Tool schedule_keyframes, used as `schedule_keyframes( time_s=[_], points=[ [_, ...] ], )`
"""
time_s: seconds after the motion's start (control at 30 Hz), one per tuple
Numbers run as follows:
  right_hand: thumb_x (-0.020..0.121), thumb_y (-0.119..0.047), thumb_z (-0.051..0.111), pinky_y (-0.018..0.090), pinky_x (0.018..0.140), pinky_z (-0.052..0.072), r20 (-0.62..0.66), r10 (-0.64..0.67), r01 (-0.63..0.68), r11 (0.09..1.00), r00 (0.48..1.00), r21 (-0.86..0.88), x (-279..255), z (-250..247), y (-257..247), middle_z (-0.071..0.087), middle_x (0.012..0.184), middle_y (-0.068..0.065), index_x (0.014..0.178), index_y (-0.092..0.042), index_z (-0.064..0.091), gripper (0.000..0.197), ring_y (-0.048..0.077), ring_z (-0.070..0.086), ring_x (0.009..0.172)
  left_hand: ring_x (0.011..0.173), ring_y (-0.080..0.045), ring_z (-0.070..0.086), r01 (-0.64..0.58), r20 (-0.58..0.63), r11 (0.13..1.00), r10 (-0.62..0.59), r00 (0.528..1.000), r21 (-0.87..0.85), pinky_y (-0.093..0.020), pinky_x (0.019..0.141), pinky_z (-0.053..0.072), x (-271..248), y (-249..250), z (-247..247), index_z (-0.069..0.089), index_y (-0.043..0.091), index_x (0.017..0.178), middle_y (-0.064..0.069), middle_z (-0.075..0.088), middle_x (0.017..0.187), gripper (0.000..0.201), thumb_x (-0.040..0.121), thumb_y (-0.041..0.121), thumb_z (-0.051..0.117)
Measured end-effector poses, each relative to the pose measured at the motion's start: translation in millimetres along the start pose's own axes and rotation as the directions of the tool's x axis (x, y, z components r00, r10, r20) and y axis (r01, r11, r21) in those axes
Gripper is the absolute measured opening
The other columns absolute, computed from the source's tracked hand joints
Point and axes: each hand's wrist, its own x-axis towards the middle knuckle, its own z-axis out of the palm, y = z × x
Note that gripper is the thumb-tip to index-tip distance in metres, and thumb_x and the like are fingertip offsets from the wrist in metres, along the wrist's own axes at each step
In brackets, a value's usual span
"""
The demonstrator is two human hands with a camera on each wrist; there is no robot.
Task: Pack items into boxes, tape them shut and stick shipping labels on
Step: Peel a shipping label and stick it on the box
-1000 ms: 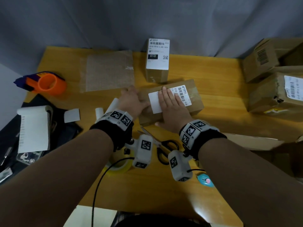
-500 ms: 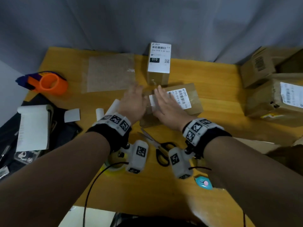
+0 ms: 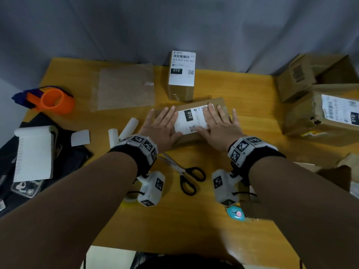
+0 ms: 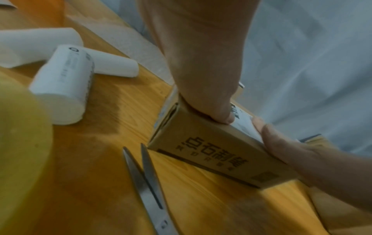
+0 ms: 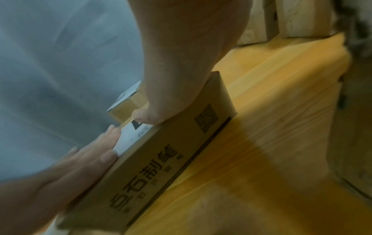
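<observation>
A small brown cardboard box (image 3: 221,102) lies on the wooden table (image 3: 174,220) in front of me, with a white shipping label (image 3: 191,119) on its top. My left hand (image 3: 162,125) lies flat on the box's left end, fingers straight, at the label's left edge. My right hand (image 3: 219,123) lies flat on the right part, fingers spread over the label. In the left wrist view the box (image 4: 217,155) shows printed characters on its side, and the left hand (image 4: 203,79) presses down on top. In the right wrist view the right hand (image 5: 177,76) presses on the box (image 5: 171,159).
A second labelled box (image 3: 181,74) stands upright behind. Scissors (image 3: 184,173) lie near my wrists. An orange tape dispenser (image 3: 50,100), a bubble-wrap sheet (image 3: 124,86), paper rolls (image 3: 124,131) and a label pad (image 3: 34,152) are on the left; larger boxes (image 3: 320,113) on the right.
Both hands have slid apart over the label: the left toward the box's left end, the right toward the right end. The label's printed part now shows between them.
</observation>
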Motion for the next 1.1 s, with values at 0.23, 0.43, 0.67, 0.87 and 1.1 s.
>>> schedule_keyframes(
  time_s=[0.23, 0.43, 0.67, 0.87, 1.1],
  points=[
    [0.095, -0.059, 0.004, 0.047, 0.115, -0.018, 0.103, -0.113, 0.092, 0.976, 0.988, 0.196, -2.5, -1.9, -34.7, -0.021, 0.158, -0.003, 0.151, -0.020, -0.012, 0.070, 0.016, -0.020, 0.145, 0.147, -0.016, 0.004, -0.129, -0.093, 0.988, 0.122, 0.988, -0.079, -0.048, 0.118, -0.001, 1.5, 27.2, 10.0, 0.009, 0.014, 0.152, -0.001, 0.007, 0.159, 0.082, 0.085, 0.060, -0.001],
    [0.091, -0.066, 0.000, 0.055, 0.112, -0.019, 0.196, -0.087, 0.083, 0.996, 0.977, 0.028, -6.7, -11.4, 4.6, -0.026, 0.155, -0.010, 0.150, -0.026, -0.017, 0.073, 0.016, -0.020, 0.144, 0.145, -0.016, -0.015, -0.115, 0.134, 0.992, 0.108, 0.985, 0.044, -0.049, 0.117, -0.010, -14.3, -19.1, -3.5, -0.013, 0.020, 0.150, 0.000, -0.020, 0.157, 0.079, 0.091, 0.066, 0.015],
    [0.085, -0.060, 0.055, 0.064, 0.111, -0.009, 0.221, -0.049, 0.049, 0.999, 0.974, 0.007, -9.9, -32.7, 24.3, -0.024, 0.157, -0.004, 0.151, -0.030, -0.011, 0.098, 0.031, -0.016, 0.145, 0.146, -0.031, -0.004, 0.063, 0.101, 0.978, -0.043, 0.994, -0.198, -0.052, 0.116, 0.014, -7.2, -28.8, -17.9, -0.004, 0.017, 0.151, -0.012, -0.015, 0.158, 0.106, 0.078, 0.066, 0.055],
    [0.083, -0.034, 0.069, 0.050, 0.110, 0.028, -0.006, 0.158, -0.157, 0.987, 0.987, 0.029, -7.5, -41.5, 42.2, 0.011, 0.155, 0.009, 0.144, -0.036, 0.030, 0.072, 0.034, 0.018, 0.138, 0.141, -0.023, 0.023, -0.107, 0.157, 0.924, 0.175, 0.972, -0.366, -0.034, 0.112, 0.027, 7.1, -36.3, -23.9, 0.015, 0.037, 0.149, 0.001, 0.007, 0.156, 0.101, 0.071, 0.043, 0.078],
    [0.095, -0.029, 0.052, 0.030, 0.092, 0.042, -0.044, 0.187, -0.130, 0.817, 0.981, 0.561, 4.6, -42.1, 64.9, 0.056, 0.132, 0.012, 0.138, -0.015, 0.047, 0.046, 0.028, 0.051, 0.120, 0.120, -0.025, 0.046, -0.185, 0.004, 0.971, 0.188, 0.982, -0.152, -0.035, 0.095, 0.043, 27.6, 29.3, -43.3, 0.022, 0.033, 0.148, -0.009, 0.046, 0.134, 0.064, 0.092, 0.048, 0.050]
  ],
)
